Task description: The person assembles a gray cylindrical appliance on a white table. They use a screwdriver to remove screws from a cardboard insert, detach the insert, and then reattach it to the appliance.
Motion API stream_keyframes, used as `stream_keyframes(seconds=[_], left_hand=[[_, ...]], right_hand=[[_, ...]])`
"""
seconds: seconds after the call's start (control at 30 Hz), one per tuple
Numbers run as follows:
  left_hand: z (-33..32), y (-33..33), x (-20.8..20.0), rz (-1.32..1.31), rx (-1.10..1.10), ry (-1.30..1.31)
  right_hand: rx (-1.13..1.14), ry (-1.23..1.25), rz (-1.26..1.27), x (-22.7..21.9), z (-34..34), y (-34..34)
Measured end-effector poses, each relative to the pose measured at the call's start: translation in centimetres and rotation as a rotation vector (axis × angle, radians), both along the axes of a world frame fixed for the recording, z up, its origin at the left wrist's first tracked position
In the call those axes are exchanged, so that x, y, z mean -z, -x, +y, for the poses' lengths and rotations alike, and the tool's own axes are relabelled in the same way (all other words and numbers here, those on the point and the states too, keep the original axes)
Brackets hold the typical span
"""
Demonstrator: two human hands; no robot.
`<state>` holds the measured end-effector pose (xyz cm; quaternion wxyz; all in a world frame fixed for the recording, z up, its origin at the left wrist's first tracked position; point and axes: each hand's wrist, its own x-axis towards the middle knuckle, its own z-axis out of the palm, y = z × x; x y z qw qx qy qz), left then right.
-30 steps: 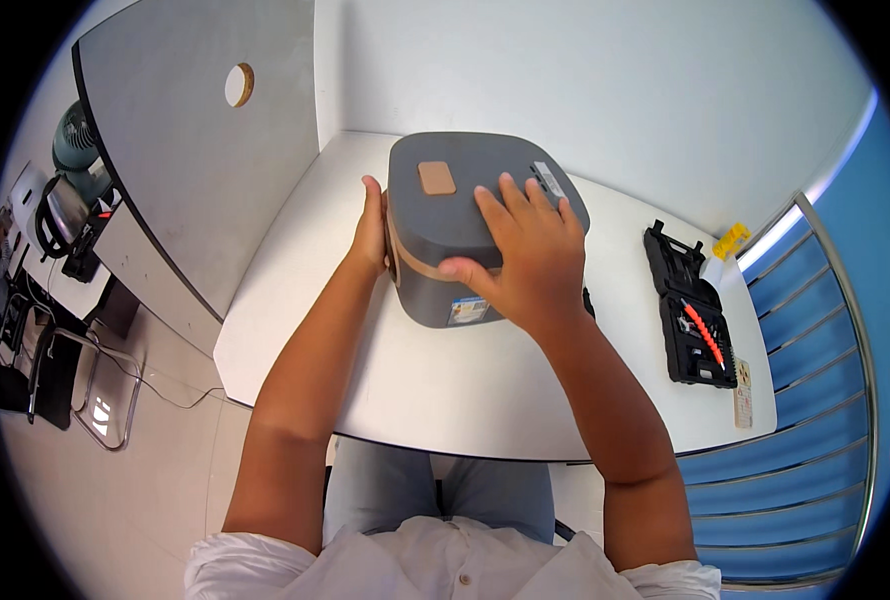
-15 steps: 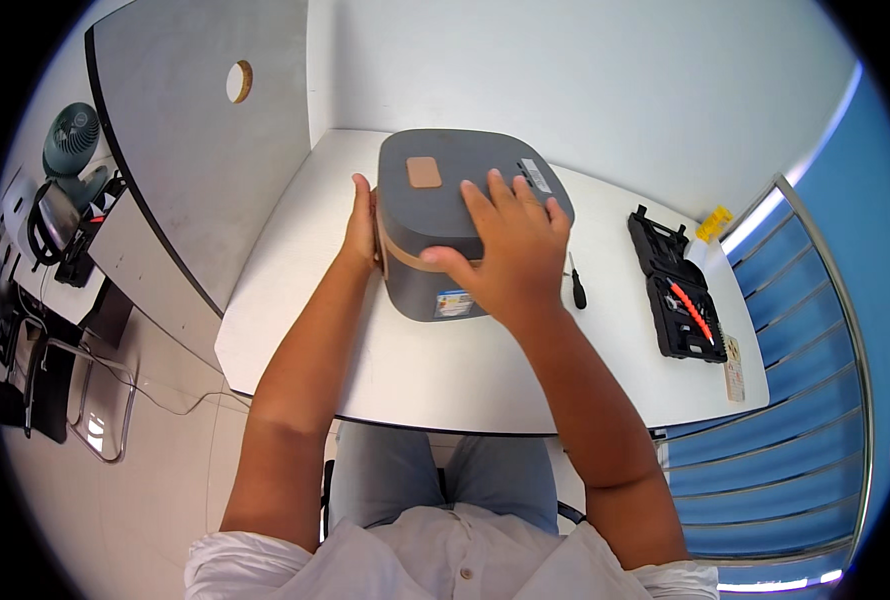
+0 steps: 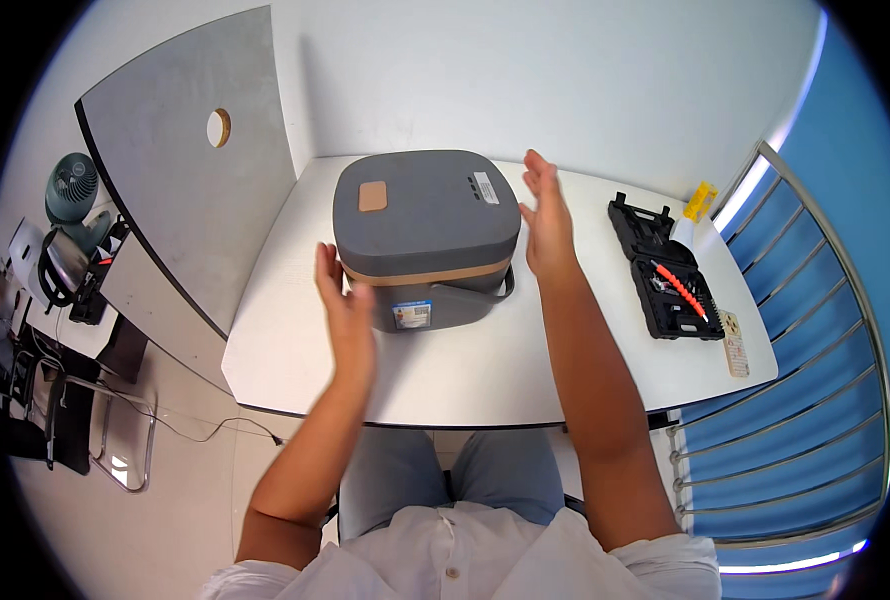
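Note:
A grey, rounded, box-shaped appliance stands on the white table in front of me. It has a tan band round its side, a tan patch and a white label on top, a blue-and-white sticker on its near face, and a grey handle at its lower right. My left hand is open beside its near left corner, slightly blurred; whether it touches cannot be told. To the right of the appliance, my right hand is raised and open, fingers stretched, holding nothing.
An open black tool case with a red-handled tool lies at the right of the table. Nearby are a yellow item and a beige card-like piece. A grey partition rises left; a metal railing borders the right.
My right hand has left the appliance's top and moved to its right. The left hand has come nearer along its side. The appliance appears turned, with its handle now showing. The screwdriver is no longer visible.

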<state>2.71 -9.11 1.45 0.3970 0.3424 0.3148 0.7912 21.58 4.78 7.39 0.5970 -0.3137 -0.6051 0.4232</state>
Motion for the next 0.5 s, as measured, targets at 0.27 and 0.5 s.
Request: stream_keyframes(seconds=[0.27,0.5], left_hand=[[4.6,1.9,1.2,0.623,-0.52,0.108],[6.7,7.6,1.0,0.376,-0.231,0.081]], right_hand=[[-0.323,0.183,-0.028,2.1,1.9,2.8],[-0.269,-0.081,-0.348,3.4,1.3,2.1]])
